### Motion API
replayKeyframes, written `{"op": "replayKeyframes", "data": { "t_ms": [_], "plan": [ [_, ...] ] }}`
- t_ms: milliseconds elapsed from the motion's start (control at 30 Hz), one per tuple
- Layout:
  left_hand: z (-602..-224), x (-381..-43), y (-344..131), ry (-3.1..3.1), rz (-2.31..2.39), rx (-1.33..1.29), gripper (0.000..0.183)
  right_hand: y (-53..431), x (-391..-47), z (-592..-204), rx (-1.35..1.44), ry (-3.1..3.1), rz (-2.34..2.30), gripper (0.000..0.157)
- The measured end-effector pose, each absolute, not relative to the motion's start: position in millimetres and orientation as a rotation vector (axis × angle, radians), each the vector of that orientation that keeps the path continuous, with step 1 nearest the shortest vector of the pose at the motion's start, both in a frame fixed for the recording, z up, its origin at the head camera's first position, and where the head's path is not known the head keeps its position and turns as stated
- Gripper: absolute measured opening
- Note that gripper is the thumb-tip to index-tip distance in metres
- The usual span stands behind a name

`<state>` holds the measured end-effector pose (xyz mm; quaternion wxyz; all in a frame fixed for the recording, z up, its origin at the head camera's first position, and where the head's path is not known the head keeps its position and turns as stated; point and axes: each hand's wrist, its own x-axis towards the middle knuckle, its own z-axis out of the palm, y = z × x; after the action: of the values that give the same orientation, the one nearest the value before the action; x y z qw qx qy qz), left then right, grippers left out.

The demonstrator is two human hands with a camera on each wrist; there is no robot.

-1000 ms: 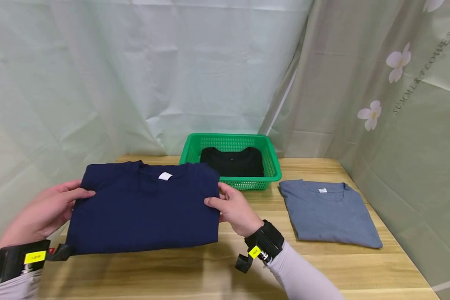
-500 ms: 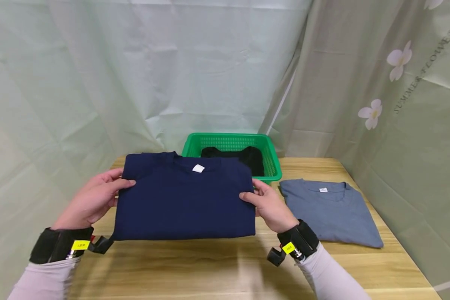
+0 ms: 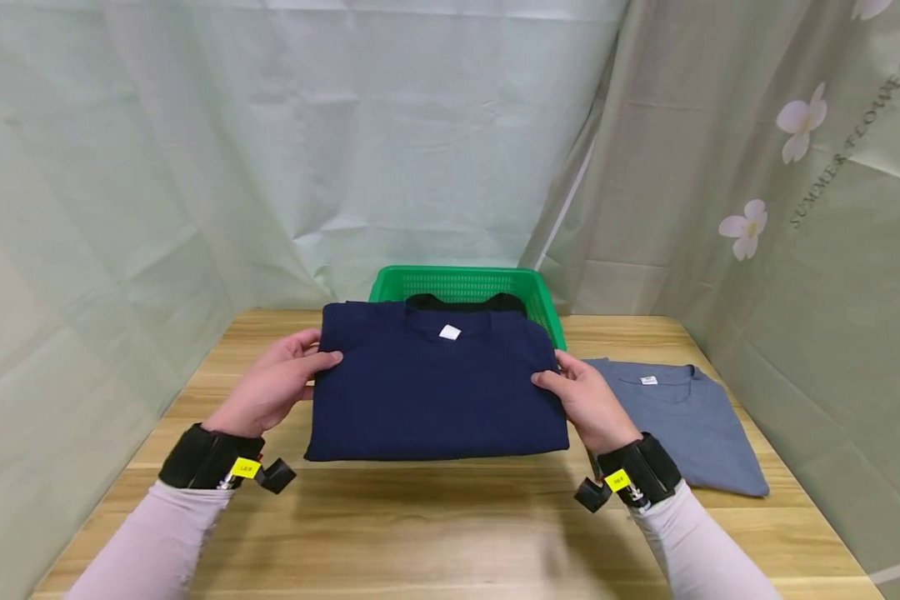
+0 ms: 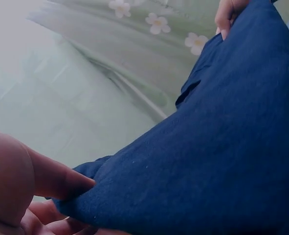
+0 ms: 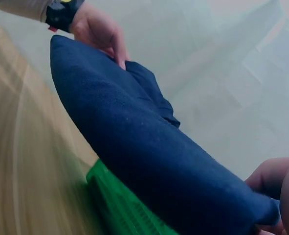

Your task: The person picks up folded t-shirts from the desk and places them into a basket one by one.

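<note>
I hold a folded navy shirt (image 3: 438,392) up off the counter, on my side of the basket, its collar turned toward the basket and hiding much of it from my head view. A small white tag (image 3: 450,332) sits inside the shirt's collar. My left grip (image 3: 270,387) is clamped on the shirt's left edge, thumb over the top and fingers under the cloth, a little to the left of the basket. My right grip (image 3: 588,400) pinches the right edge in the same way, thumb on top, a little to the right of the basket. Between them the shirt hangs fairly flat, and from my right wrist the green side of the basket shows beneath it. The green basket (image 3: 450,271) stands at the back of the counter, and inside it lies a black garment (image 3: 506,304), mostly covered from view. To the right of the basket and nearer me, a grey-blue shirt (image 3: 686,425) lies folded on the wooden counter (image 3: 435,533), partly behind my right grip. Black straps (image 3: 210,458) circle both my wrists, over pale sleeves (image 3: 150,546). Behind the basket hangs a pale curtain (image 3: 420,125), with white flowers (image 3: 746,229) printed farther right.
</note>
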<state>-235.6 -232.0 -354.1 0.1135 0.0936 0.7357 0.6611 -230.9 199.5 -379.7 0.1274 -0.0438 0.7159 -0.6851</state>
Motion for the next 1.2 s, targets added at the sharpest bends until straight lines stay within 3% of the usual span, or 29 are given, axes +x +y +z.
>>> {"op": "replayKeyframes", "data": {
  "t_ms": [567,1200],
  "plan": [
    [-353.1,-298.6,-198.0,2.174,1.978,0.211,0.059,210.3,-281.6,-365.0,-0.054,2.171,-2.037,0.051],
    [-337.0,-355.8,-178.5,2.049,2.149,-0.031,0.063,199.2,-343.5,-345.1,0.131,2.307,-2.035,0.061]
  ]
}}
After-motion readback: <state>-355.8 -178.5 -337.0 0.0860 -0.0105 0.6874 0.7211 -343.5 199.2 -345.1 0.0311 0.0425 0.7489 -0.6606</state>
